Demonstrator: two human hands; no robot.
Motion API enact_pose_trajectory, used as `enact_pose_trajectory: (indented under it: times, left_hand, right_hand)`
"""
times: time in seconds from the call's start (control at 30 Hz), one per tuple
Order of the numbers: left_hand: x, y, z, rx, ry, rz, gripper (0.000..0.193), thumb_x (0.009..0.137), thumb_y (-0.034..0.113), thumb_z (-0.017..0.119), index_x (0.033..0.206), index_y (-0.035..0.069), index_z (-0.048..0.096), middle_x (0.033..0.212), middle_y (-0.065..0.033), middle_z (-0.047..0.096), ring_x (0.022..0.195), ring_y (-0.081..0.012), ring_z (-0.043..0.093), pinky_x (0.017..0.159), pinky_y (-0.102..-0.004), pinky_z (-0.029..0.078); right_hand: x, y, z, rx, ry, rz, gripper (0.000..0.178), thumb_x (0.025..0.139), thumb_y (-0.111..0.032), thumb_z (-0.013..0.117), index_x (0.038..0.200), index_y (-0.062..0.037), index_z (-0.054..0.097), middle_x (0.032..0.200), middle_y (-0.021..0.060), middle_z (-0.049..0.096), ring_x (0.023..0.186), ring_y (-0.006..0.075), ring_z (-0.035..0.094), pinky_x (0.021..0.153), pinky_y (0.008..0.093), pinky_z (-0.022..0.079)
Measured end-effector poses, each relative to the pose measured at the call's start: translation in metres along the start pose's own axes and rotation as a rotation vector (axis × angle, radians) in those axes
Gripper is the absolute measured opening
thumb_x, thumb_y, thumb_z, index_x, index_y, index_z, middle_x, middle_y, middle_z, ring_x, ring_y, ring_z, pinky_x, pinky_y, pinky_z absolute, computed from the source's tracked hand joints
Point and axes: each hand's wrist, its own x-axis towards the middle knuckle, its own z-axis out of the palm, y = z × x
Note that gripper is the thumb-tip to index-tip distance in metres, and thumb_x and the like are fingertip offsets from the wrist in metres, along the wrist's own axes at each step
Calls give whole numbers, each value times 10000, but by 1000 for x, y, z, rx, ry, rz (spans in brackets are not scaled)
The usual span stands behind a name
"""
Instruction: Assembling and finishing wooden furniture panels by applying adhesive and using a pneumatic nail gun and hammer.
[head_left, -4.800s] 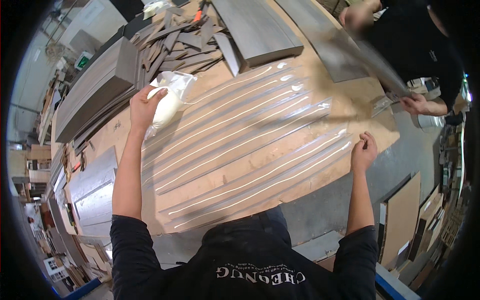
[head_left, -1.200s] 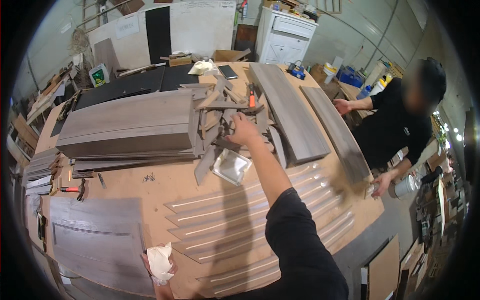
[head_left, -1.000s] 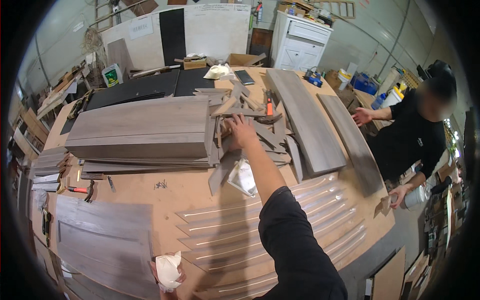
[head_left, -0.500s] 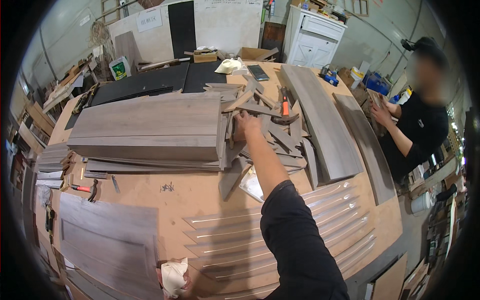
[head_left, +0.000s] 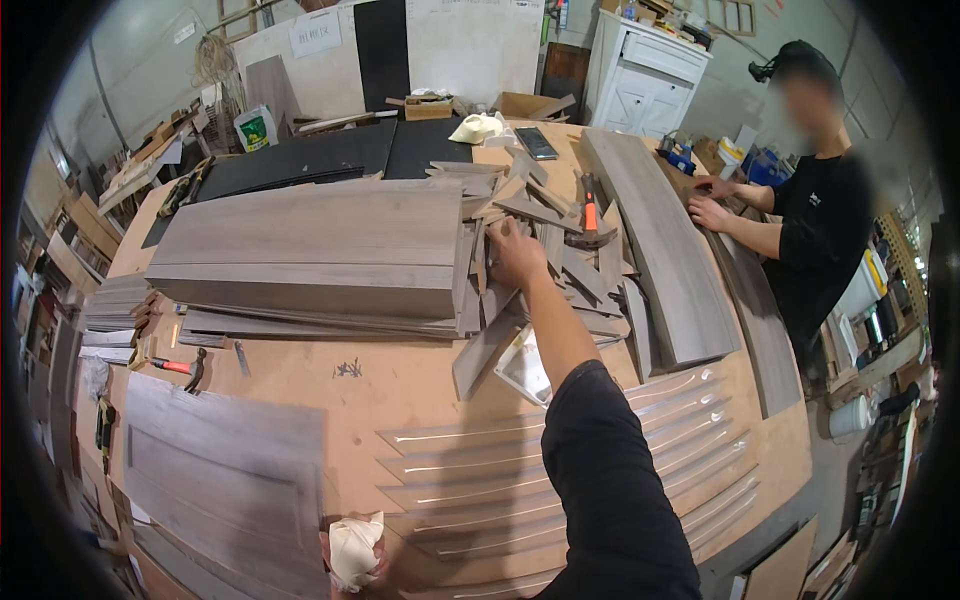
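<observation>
A single head-worn fisheye camera looks steeply down and forward over the worktop point(head_left: 300, 385) from its near edge. It sits close above the person's own arms, which enter from the lower edge. The far edge and right side curve toward the rim.

Two people at one workbench point(head_left: 300, 400): the wearer, with two hands in view, the right hand point(head_left: 516, 255) on a heap of grey offcuts point(head_left: 560, 260) too many to count, the left hand point(head_left: 340, 560) gripping one white rag point(head_left: 352, 548); and one co-worker point(head_left: 815, 230) with both hands on a board. One stack of grey panels point(head_left: 320, 245), one hammer point(head_left: 178, 367), one white cabinet point(head_left: 645, 75).
</observation>
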Motion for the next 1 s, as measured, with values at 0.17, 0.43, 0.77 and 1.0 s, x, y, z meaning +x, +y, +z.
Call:
enact_pose_trajectory:
  times: [0.17,0.43,0.77,1.0]
  left_hand:
    - [-15,-8,4,276,85,-101,234,835,263,635,880,36,601,724,-67,583,625,-169,552,529,-301,471]
    - [29,21,5,570,488,-75,217,827,267,647,853,55,610,698,-64,579,598,-170,555,509,-302,474]
    - [81,110,-31,532,1410,-21,198,818,273,663,820,79,622,664,-60,574,564,-171,558,484,-302,478]
    - [76,104,27,873,1900,-209,263,850,342,621,648,174,597,476,5,492,361,-117,446,317,-254,354]
  right_hand:
    - [-6,16,11,123,83,-45,597,713,-153,633,1278,-216,452,1345,155,415,915,361,631,752,426,540]
    - [-63,52,0,311,198,-112,520,666,-123,641,1180,-173,573,855,148,654,835,341,632,741,448,514]
    - [-214,16,-69,659,576,-64,457,573,-121,676,1027,-114,628,1045,106,608,937,333,595,775,406,505]
    - [-345,-77,-79,855,592,35,663,571,-13,688,1214,-123,566,1272,162,522,1162,339,513,973,379,429]
